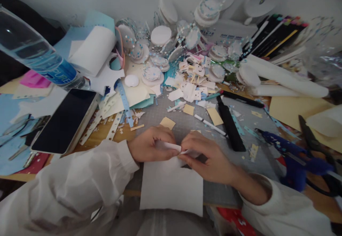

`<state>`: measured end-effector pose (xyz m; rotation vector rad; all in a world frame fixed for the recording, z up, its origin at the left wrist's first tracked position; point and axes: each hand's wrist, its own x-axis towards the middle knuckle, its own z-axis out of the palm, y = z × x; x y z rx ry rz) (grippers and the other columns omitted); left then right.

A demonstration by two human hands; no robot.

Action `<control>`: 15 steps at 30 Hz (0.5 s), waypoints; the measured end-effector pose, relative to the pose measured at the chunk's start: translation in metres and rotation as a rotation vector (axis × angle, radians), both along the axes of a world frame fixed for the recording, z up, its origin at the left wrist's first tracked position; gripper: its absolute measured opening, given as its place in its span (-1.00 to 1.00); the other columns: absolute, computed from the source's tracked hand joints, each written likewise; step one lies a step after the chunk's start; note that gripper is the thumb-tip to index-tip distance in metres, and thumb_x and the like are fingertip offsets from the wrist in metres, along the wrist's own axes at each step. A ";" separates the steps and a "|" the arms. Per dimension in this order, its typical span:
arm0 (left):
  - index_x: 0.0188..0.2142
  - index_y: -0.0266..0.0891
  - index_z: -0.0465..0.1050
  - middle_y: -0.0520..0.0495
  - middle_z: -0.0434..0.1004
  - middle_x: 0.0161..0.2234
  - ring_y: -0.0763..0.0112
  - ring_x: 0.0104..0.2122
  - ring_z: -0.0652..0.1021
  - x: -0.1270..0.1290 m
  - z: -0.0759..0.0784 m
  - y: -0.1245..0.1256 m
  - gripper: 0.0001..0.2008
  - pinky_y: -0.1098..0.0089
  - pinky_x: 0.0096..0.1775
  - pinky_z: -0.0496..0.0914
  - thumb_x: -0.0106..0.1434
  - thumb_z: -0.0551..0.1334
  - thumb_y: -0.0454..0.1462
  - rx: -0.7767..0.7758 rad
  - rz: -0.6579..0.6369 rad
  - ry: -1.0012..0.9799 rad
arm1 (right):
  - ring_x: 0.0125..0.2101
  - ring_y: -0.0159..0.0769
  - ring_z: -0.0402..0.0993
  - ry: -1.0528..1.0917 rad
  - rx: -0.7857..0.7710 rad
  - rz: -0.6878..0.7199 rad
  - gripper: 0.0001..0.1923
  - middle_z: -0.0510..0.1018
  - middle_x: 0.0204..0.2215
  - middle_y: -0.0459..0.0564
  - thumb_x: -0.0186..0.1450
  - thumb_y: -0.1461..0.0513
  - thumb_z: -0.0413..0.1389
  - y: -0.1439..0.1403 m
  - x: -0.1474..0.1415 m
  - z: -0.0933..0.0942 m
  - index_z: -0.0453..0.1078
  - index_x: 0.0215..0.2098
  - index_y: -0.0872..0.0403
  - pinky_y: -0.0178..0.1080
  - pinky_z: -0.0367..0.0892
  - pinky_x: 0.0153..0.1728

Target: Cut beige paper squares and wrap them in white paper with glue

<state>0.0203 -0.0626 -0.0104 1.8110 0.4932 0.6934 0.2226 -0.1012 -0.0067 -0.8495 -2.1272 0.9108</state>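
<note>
Left hand: we have our left hand (149,144) closed, thumb and fingers pinching one end of a small white paper strip (171,145).
Right hand: our right hand (207,157) pinches the other end of the same strip, fingers curled tight, so the strip runs between the two hands just above the grey cutting mat (240,122).
White sheet: a larger white sheet (171,186) lies on the mat right under our hands, its near edge hanging past the mat toward us.
Done so far: we judge a good deal of cutting is already behind us, going by the heap of small white cut pieces (195,82) and the tan paper squares (167,122) scattered on the mat.
Left to do: the strip looks only partly worked; how it will end up we cannot say.
Idle tools: the black knife (230,123), white pen (210,124) and blue glue gun (291,157) lie untouched to our right.
Hard to make out: our fingers cover the strip's ends, so we cannot tell whether it is being folded, rolled or peeled.
Cut off: the water bottle (34,56) and scissors (311,136) run out of frame.
</note>
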 end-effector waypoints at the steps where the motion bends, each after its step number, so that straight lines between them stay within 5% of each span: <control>1: -0.47 -0.33 0.50 -0.12 0.51 -0.50 0.41 -0.46 0.48 0.000 0.000 0.000 -0.89 0.38 -0.33 0.36 0.17 0.25 -0.34 -0.006 -0.001 0.002 | -0.37 -0.38 0.34 0.008 0.021 0.003 -0.94 0.44 -0.44 -0.09 0.27 0.33 0.11 0.000 0.000 0.000 0.31 -0.34 0.06 -0.27 0.22 -0.32; 10: -0.44 -0.34 0.50 -0.09 0.49 -0.47 0.42 -0.43 0.47 -0.002 0.004 0.001 -0.89 0.39 -0.30 0.35 0.18 0.25 -0.33 -0.098 0.013 0.020 | -0.34 -0.35 0.31 -0.018 0.242 0.028 -0.86 0.49 -0.38 -0.07 0.29 0.40 0.03 -0.002 0.003 -0.002 0.31 -0.29 0.04 -0.18 0.25 -0.22; 15: -0.43 -0.32 0.50 -0.09 0.49 -0.46 0.42 -0.42 0.46 -0.004 0.005 0.002 -0.92 0.39 -0.30 0.34 0.15 0.28 -0.31 -0.119 -0.034 0.050 | -0.35 -0.36 0.34 0.009 0.133 0.009 -0.89 0.46 -0.41 -0.08 0.28 0.38 0.07 -0.002 0.002 0.000 0.30 -0.30 0.05 -0.22 0.24 -0.28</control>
